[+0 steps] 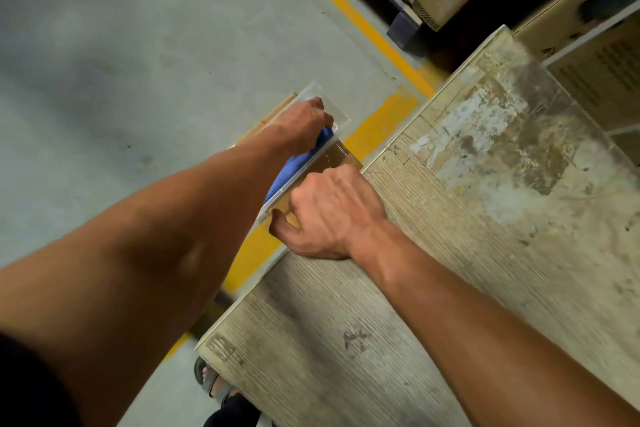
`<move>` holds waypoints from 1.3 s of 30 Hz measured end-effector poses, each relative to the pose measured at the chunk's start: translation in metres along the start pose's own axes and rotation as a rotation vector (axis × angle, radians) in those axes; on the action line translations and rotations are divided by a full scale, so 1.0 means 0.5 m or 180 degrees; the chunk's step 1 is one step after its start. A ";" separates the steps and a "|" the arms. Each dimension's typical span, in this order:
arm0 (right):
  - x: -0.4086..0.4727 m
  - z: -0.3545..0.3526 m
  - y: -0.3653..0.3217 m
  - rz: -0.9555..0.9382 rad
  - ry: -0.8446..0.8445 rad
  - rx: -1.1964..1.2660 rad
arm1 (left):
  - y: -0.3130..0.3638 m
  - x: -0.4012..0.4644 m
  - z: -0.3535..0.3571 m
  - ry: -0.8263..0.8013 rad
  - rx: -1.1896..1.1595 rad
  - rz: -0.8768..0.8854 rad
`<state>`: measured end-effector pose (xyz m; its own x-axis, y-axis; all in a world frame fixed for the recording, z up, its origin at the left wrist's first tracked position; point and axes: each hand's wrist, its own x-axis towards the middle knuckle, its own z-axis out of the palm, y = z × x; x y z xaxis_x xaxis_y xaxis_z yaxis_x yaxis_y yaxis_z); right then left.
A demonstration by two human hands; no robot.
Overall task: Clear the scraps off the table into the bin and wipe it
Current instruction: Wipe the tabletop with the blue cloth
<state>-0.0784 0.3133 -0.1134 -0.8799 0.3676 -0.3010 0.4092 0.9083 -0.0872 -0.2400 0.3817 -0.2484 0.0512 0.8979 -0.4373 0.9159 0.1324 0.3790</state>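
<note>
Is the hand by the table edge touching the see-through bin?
Touching. In the head view the right hand rests at the table edge, with its fingers curled over the near rim of the clear bin, no gap visible.

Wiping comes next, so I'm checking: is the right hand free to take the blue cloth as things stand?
Probably not directly. The right hand is curled at the table edge, and the left hand already grips the blue cloth against the clear bin, covering its upper end.

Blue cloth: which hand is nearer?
Left. The left hand is on the blue cloth at the clear bin; the right hand sits apart at the table edge.
</note>
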 end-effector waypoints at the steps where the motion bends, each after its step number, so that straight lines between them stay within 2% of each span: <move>1: 0.000 0.001 0.000 -0.0020 0.0027 -0.0022 | 0.000 -0.002 -0.003 0.0051 0.0031 -0.0010; 7: -0.002 -0.003 -0.003 0.0014 0.0026 -0.0010 | 0.014 -0.052 -0.049 0.0123 0.0072 -0.0081; 17: -0.009 -0.017 -0.007 0.0220 0.0187 0.0150 | 0.013 -0.196 -0.105 0.0660 0.0313 0.0475; 19: -0.009 -0.012 -0.006 0.0239 0.0466 0.0405 | 0.024 -0.235 -0.125 0.0760 0.0263 0.0512; 22: -0.015 0.011 -0.005 0.0255 0.1326 0.0730 | 0.037 -0.293 -0.167 0.0890 0.0053 0.0463; 24: -0.024 0.018 -0.004 0.0732 0.1853 0.1078 | 0.051 -0.336 -0.197 0.0916 -0.0029 0.0502; 27: -0.045 0.022 -0.022 0.1323 0.2208 0.1659 | 0.077 -0.399 -0.232 0.0943 0.0089 0.0716; 35: -0.191 -0.047 -0.085 0.1160 0.1963 0.1500 | 0.183 -0.564 -0.316 0.0414 0.0393 0.1298; 39: -0.321 -0.136 -0.102 0.1159 0.1447 0.2319 | 0.243 -0.625 -0.361 -0.0261 0.0196 0.1203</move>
<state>0.0255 0.2214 0.0040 -0.6147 0.7878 -0.0396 0.5935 0.4289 -0.6810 -0.2166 0.1931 0.0813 0.4189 0.8416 -0.3409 0.8484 -0.2289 0.4774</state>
